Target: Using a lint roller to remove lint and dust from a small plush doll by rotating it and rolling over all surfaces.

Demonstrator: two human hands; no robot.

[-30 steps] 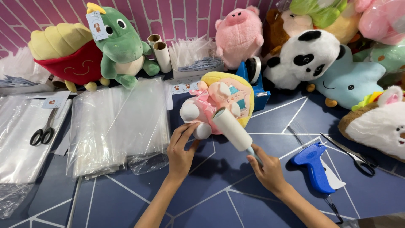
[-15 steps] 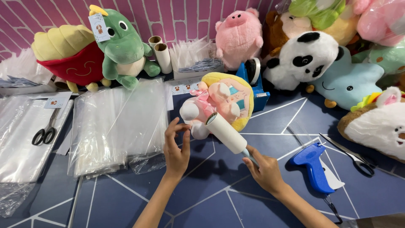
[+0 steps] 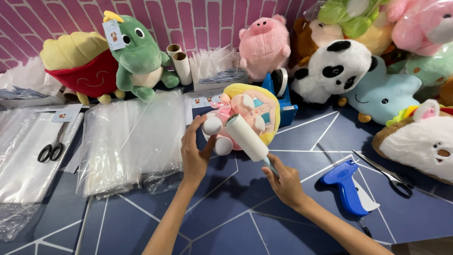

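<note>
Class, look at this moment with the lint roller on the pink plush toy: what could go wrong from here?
1. The white lint roller might snag the small pink plush toy, steadied only at one foot by the left hand.
2. The right hand works close to the blue tagging gun and could knock it.

A pink and yellow plush (image 3: 245,115) lay on the blue surface (image 3: 226,212), legs toward the camera. A white lint roller (image 3: 246,138) rested slanted against it, handle lower right.

Bare blue table (image 3: 236,212) near both hands, plastic bag stack (image 3: 127,141) left, blue tagging gun (image 3: 347,186) right, plush toys (image 3: 330,66) behind
</note>
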